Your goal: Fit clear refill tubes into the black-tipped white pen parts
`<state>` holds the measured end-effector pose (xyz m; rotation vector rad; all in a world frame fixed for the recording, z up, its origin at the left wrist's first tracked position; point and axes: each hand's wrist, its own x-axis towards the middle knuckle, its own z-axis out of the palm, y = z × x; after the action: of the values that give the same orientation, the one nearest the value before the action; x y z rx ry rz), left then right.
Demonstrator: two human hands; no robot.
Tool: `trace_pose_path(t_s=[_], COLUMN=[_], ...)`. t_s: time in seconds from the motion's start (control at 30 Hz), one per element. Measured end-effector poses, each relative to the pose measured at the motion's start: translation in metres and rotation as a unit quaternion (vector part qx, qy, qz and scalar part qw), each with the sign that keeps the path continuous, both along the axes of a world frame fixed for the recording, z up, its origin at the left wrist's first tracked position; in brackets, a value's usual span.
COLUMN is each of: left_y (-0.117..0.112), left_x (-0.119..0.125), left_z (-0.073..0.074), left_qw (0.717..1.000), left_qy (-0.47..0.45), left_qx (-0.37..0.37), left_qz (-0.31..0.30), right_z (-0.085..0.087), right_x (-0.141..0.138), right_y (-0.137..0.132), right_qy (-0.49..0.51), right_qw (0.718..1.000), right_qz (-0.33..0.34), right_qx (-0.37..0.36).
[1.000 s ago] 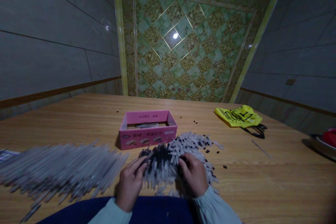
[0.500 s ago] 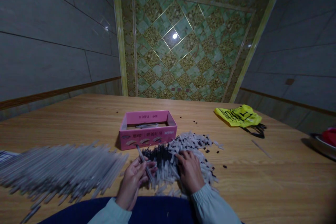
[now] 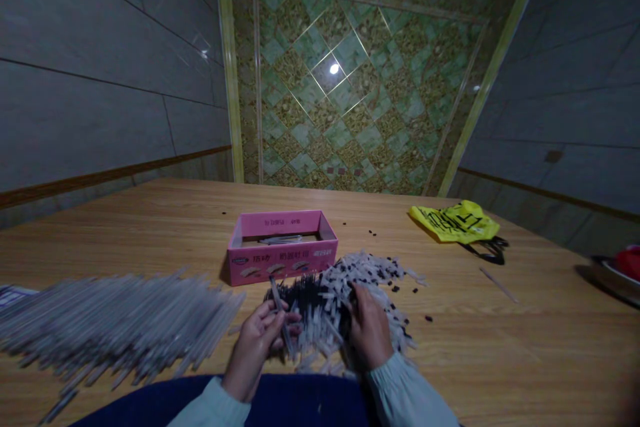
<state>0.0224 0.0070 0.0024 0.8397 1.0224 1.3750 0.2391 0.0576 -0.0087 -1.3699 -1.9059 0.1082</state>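
My left hand (image 3: 256, 341) is closed around a slim translucent pen-like tube (image 3: 278, 297), tilted with its upper end toward the box. My right hand (image 3: 371, 330) reaches into a heap of short whitish translucent pieces (image 3: 364, 268) mixed with small black bits. Its fingers are curled down, and whatever lies between them is hidden. Between my hands are short clear pieces with dark ends (image 3: 311, 307), lying roughly side by side. Left of my left hand spreads a wide pile of long clear tubes (image 3: 125, 317).
A pink open box (image 3: 283, 268) with some tubes inside stands just beyond the piles. A yellow bag (image 3: 455, 221) with black straps lies at the back right. One loose tube (image 3: 499, 284) and scattered black bits (image 3: 429, 318) rest on the wooden table (image 3: 540, 340).
My right hand has shifted slightly right, with its fingers more curled over the heap. My left hand has moved slightly right, still holding the tube, which now stands a bit steeper.
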Motion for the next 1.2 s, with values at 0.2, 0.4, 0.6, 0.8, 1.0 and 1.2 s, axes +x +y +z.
trace_pose_path(t_s=[0.2,0.4,0.6,0.8,1.0,1.2], left_y=[-0.001,-0.006,-0.002,0.007,0.003,0.000], left_x=[0.005,0.010,0.005,-0.003,0.004,0.004], left_z=[-0.002,0.001,-0.001,-0.006,-0.004,-0.002], left_qw=[0.992,0.984,0.997,0.978,0.979,0.987], left_qy=[0.108,0.144,-0.070,-0.196,-0.193,-0.153], left_qx=[0.052,0.053,0.010,-0.013,-0.032,-0.041], left_qz=[-0.036,-0.088,-0.009,0.073,0.053,0.040], right_z=[0.000,0.008,0.010,0.001,0.006,0.005], right_x=[-0.014,-0.027,-0.030,-0.038,-0.039,-0.038], right_y=[-0.006,-0.017,-0.019,-0.026,-0.030,-0.029], right_qy=[0.234,0.439,0.467,0.362,0.281,0.260], right_qw=[0.964,0.857,0.835,0.859,0.907,0.917], right_qz=[0.112,0.186,0.203,0.244,0.226,0.222], right_qx=[-0.052,-0.194,-0.210,-0.269,-0.217,-0.203])
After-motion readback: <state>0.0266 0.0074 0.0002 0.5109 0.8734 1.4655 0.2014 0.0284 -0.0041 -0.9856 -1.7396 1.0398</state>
